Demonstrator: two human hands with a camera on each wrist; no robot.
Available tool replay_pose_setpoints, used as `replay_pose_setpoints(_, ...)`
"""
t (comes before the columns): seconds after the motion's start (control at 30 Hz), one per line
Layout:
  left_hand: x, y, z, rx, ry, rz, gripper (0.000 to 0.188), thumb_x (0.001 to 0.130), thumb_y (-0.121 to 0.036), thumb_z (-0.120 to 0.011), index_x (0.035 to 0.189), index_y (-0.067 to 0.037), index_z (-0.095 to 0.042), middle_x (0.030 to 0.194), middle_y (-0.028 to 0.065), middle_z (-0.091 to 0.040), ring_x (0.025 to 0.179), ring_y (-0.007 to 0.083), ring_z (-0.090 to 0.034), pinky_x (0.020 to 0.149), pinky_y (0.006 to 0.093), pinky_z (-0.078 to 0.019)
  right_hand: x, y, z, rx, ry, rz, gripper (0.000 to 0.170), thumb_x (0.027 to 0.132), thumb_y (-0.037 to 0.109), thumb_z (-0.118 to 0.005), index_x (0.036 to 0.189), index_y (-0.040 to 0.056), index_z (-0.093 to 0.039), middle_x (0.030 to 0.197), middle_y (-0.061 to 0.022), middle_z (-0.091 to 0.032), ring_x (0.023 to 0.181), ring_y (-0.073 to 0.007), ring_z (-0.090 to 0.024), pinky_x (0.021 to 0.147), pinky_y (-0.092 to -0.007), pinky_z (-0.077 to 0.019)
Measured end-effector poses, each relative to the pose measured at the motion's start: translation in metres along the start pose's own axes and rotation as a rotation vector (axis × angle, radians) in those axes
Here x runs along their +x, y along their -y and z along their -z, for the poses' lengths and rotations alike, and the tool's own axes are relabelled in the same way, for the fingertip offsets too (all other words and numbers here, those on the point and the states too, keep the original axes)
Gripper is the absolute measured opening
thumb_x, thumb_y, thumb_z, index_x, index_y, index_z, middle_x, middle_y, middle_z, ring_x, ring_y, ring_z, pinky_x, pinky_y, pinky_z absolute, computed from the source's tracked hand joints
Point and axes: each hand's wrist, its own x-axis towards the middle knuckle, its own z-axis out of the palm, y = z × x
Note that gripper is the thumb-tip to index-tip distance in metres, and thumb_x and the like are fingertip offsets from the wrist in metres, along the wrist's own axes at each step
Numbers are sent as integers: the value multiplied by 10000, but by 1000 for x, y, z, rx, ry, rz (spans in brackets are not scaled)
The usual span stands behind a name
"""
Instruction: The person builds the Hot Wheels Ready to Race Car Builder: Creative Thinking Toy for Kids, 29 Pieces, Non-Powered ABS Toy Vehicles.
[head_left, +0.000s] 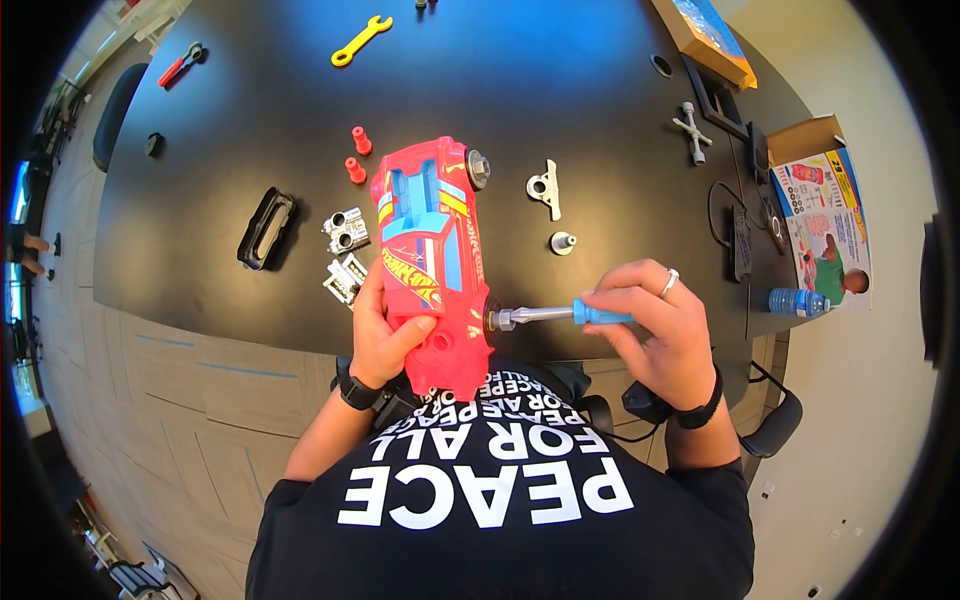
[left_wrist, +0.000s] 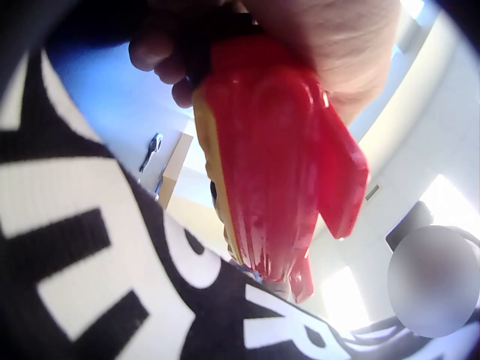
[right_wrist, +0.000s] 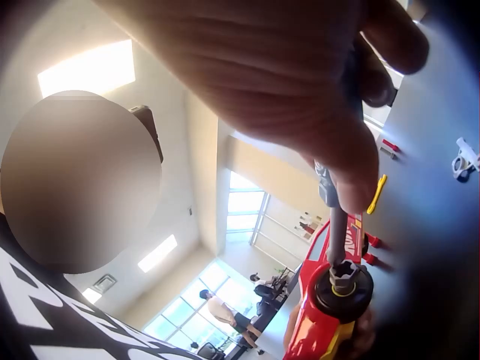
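Note:
A red toy car with blue windows and yellow decals is held by my left hand over the table's near edge, its thumb on top. In my right hand, fingers and thumb pinch the blue handle of a toy screwdriver. Its grey socket tip meets the hub of the black wheel on the car's right side. The right wrist view shows the tip seated at the centre of that wheel. Another wheel with a grey nut sits at the car's far end.
Left of the car lie a black tray-like part, silver engine-like parts and red pegs. To the right are a white bracket and a grey knob-like piece. Farther off: a yellow wrench, cross wrench, water bottle.

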Motion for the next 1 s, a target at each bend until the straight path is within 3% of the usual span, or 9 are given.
replay_pose_setpoints(0.1,-1,0,-2,5,-10,-2,899,924,-251,-848,1632,45,-379,1473,131,-623,1319,206,-643,1136,381,-505,0,2,3,-88,20,96,458,774,72,-926,1201,49,-764,967,-84,-702,900,-311,-699,764,-399,-565)
replay_pose_setpoints(0.17,0,-1,0,-2,-14,4,907,922,-242,-849,1637,46,-370,1480,133,-619,1324,209,-641,1138,384,-505,-5,8,4,-171,152,-82,445,771,89,-939,1186,68,-778,941,-82,-703,855,-304,-701,739,-396,-560)
replay_pose_setpoints(0.3,0,-2,1,-35,-15,28,923,919,-223,-849,1647,48,-352,1498,140,-610,1333,213,-639,1144,391,-503,0,13,-8,-126,129,-222,320,839,154,-920,1117,60,-792,883,-87,-707,787,-291,-701,697,-390,-550)
replay_pose_setpoints(0.37,1,-1,-1,-22,-12,15,921,920,-221,-845,1648,50,-351,1500,143,-610,1338,214,-638,1145,391,-502,10,20,-7,36,-149,-105,313,887,178,-900,1142,51,-770,841,-87,-701,746,-300,-699,681,-392,-544)
replay_pose_setpoints(0.4,0,0,-1,-9,-4,5,918,921,-219,-840,1649,51,-350,1501,146,-609,1342,215,-636,1147,391,-502,8,17,-4,37,-148,-105,313,887,178,-900,1142,51,-770,841,-87,-701,746,-300,-699,681,-392,-544)
replay_pose_setpoints(0.47,0,1,-1,-3,0,3,916,920,-213,-837,1649,51,-349,1501,147,-609,1346,216,-635,1148,392,-501,-1,5,4,41,10,-101,412,869,153,-912,1227,63,-728,861,-84,-707,777,-313,-713,705,-390,-556)
replay_pose_setpoints(0.7,0,1,1,-30,6,14,910,919,-186,-829,1651,51,-342,1505,153,-605,1358,223,-631,1158,396,-495,6,15,1,27,5,-61,461,886,158,-901,1290,62,-701,926,-89,-730,776,-302,-697,704,-374,-557)
replay_pose_setpoints(0.77,0,0,1,-25,7,18,909,920,-187,-828,1651,51,-343,1506,154,-604,1359,223,-631,1158,397,-495,-1,9,3,45,72,-222,469,914,161,-876,1334,61,-693,940,-92,-729,784,-299,-688,706,-374,-559)
replay_pose_setpoints(1.0,0,1,0,-23,3,13,911,923,-191,-830,1651,52,-341,1506,156,-603,1359,224,-630,1159,400,-495,3,22,5,149,95,-349,541,922,172,-873,1410,65,-666,934,-89,-723,780,-286,-679,687,-368,-550)
